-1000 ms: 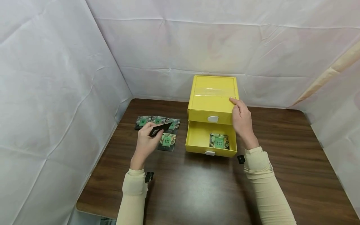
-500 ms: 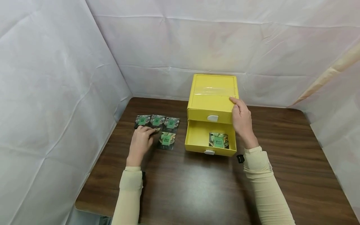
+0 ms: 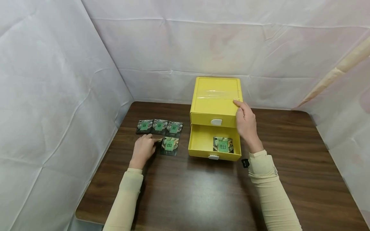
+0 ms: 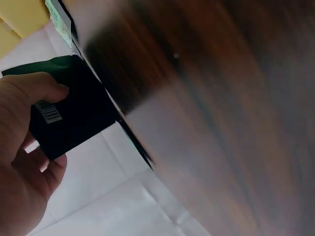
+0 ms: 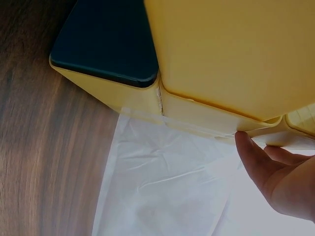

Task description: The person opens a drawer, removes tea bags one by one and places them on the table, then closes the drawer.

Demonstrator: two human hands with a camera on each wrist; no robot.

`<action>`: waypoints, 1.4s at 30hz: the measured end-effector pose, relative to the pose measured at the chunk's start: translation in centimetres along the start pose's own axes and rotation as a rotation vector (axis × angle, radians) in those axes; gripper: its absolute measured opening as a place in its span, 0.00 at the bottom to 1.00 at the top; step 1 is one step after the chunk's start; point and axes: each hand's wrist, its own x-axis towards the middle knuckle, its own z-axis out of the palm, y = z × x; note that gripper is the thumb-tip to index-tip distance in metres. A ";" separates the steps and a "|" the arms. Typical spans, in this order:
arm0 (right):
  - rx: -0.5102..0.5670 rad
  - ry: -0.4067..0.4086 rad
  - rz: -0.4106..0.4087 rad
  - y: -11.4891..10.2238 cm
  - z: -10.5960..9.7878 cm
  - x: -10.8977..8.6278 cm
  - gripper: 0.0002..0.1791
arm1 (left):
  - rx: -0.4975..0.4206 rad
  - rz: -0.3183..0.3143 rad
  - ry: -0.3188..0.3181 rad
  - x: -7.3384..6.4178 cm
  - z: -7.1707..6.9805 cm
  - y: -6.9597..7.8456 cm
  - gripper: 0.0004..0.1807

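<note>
My left hand (image 3: 143, 149) pinches a dark sachet (image 4: 74, 105) with a barcode on its back between thumb and fingers. In the left wrist view its edge is right at the tabletop; from the head it shows only as a thin sliver. Just right of it lies a sachet with a green label (image 3: 169, 146), below a row of three darker sachets (image 3: 159, 126). My right hand (image 3: 247, 125) grips the upper right edge of a yellow two-drawer box (image 3: 216, 93), thumb on the side in the right wrist view. Its pulled-out lower drawer (image 3: 199, 150) holds one green-labelled sachet (image 3: 223, 145).
The brown wooden table (image 3: 202, 199) carries everything. White cloth (image 3: 214, 48) hangs behind and along both sides. White tabs (image 3: 214, 157) mark the drawer fronts, the upper drawer being closed.
My left hand has come down with the sachet, moving left and toward the table beside the front sachet. My right hand stays on the box.
</note>
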 end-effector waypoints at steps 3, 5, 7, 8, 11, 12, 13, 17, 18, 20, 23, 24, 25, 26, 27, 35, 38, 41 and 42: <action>-0.002 0.007 -0.003 0.0 0.0 0.0 0.26 | 0.007 -0.007 -0.064 0.2 0.1 -0.1 0.12; 0.002 0.006 -0.005 0.0 0.0 0.0 0.26 | 0.001 -0.004 -0.131 0.2 0.2 -0.2 0.13; 0.003 0.007 -0.005 0.0 0.0 0.0 0.26 | -0.033 -0.012 -0.213 0.2 0.2 -0.1 0.17; 0.004 0.008 -0.006 0.0 0.0 0.0 0.26 | -0.055 -0.020 -0.252 0.2 0.1 -0.1 0.19; 0.004 0.015 -0.003 0.0 0.1 0.1 0.26 | -0.135 -0.060 -0.351 0.1 0.0 0.2 0.25; 0.004 0.019 -0.002 0.0 0.1 0.1 0.26 | -0.159 -0.077 -0.370 0.0 -0.1 0.2 0.27; 0.001 0.024 -0.001 0.0 0.0 0.2 0.26 | -0.175 -0.089 -0.382 0.0 -0.2 0.3 0.28; -0.006 0.038 0.006 0.0 0.0 0.3 0.25 | -0.204 -0.112 -0.397 -0.1 -0.3 0.4 0.29; -0.005 0.037 0.007 0.0 0.0 0.3 0.25 | -0.203 -0.114 -0.396 -0.1 -0.2 0.4 0.29; -0.005 0.032 0.010 0.0 0.0 0.3 0.26 | -0.201 -0.118 -0.400 -0.1 -0.2 0.4 0.30; -0.007 0.023 0.014 0.0 0.0 0.2 0.26 | -0.205 -0.127 -0.413 -0.2 0.0 0.4 0.30; -0.007 0.021 0.014 0.0 0.1 0.2 0.26 | -0.209 -0.129 -0.414 -0.2 0.0 0.4 0.30; -0.007 0.022 0.015 0.0 0.1 0.1 0.26 | -0.212 -0.129 -0.413 -0.2 0.0 0.3 0.30; -0.008 0.024 0.014 0.0 0.1 0.1 0.26 | -0.214 -0.130 -0.411 -0.2 0.1 0.3 0.30; -0.010 0.026 0.015 0.0 0.1 0.1 0.26 | -0.213 -0.127 -0.408 -0.2 0.0 0.3 0.31; -0.010 0.021 -0.002 0.0 0.3 0.2 0.25 | -0.169 -0.067 -0.304 -1.0 -1.8 2.0 0.28; -0.008 0.028 -0.007 0.1 0.3 0.3 0.25 | -0.195 -0.027 -0.243 -1.3 -3.2 3.1 0.24; -0.006 0.032 -0.006 0.2 0.3 0.2 0.26 | -0.250 -0.002 -0.222 -1.6 -4.5 4.0 0.20; -0.007 0.032 -0.003 0.2 0.3 0.2 0.26 | -0.267 0.000 -0.224 -1.8 -4.9 4.2 0.20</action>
